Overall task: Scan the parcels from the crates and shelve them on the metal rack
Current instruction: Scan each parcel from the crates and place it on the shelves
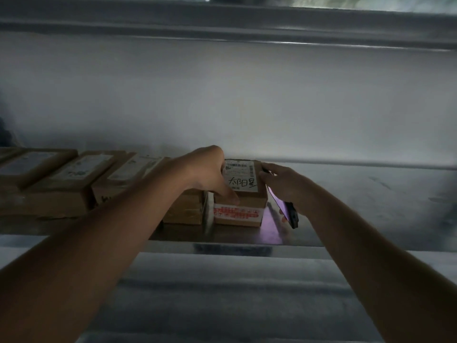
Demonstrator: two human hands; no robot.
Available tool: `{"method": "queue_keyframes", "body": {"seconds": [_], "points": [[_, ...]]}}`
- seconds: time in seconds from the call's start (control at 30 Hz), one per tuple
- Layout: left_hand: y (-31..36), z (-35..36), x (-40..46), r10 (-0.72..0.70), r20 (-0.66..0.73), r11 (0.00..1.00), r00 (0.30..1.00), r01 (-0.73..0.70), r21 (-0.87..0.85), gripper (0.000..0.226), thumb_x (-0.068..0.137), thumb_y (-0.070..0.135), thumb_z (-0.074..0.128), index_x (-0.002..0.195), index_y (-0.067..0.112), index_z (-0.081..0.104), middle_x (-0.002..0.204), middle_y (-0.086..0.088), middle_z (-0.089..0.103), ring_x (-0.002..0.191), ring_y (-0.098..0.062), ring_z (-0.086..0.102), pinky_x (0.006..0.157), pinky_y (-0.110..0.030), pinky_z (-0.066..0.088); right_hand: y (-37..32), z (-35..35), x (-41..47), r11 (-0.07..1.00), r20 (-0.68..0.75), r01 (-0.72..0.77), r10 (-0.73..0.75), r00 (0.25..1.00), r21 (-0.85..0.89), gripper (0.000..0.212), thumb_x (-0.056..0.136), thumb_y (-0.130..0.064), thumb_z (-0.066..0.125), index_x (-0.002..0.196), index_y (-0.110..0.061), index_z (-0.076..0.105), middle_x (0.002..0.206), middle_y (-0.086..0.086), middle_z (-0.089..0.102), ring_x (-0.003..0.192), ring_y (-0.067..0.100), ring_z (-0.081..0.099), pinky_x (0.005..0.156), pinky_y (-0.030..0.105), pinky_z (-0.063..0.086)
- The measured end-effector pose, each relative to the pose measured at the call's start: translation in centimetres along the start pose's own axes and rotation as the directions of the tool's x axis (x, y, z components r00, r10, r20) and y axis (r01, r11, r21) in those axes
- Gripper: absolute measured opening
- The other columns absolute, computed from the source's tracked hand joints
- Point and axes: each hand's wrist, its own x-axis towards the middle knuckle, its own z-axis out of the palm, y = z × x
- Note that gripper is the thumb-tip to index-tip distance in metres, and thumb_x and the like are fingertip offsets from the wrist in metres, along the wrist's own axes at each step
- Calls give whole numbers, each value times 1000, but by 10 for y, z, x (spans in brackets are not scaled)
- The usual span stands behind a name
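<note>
Cardboard parcel (241, 191) sits on rack shelf (346, 194), just right of parcel row (74, 179); stiff, probably light; left hand (210, 172) grips its left edge; right hand (279, 184) holds phone (288, 209), fingertips touching parcel; grip opposite sides.

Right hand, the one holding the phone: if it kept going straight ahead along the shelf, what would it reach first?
Probably the shelf's pale back wall; nothing shows beyond the right hand, though depth is unclear.

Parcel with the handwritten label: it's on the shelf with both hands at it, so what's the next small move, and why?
Probably let go and draw both hands back. The parcel already sits flat on the shelf at the right end of the row of boxes; left hand grips it, right hand holds the phone.
</note>
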Motion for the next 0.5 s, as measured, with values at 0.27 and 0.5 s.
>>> {"method": "queue_keyframes", "body": {"seconds": [0.27,0.5], "points": [[11,0,0,80,-109,997,991,-79,10,46,85,45,87,118,16,72,106,1,75,92,-16,72,80,-36,62,3,-7,-21,995,-242,-9,-16,970,-100,54,115,-42,35,167,-45,20,163,7,48,103,26,68,75,36,56],[39,28,7,439,-281,894,854,-383,233,42,108,31,57,143,9,61,153,-10,54,128,-27,60,107,-45,53,18,-25,-71,987,-418,-62,-6,908,-149,54,114,-48,34,167,-42,25,160,5,53,121,31,64,91,40,53]]}}
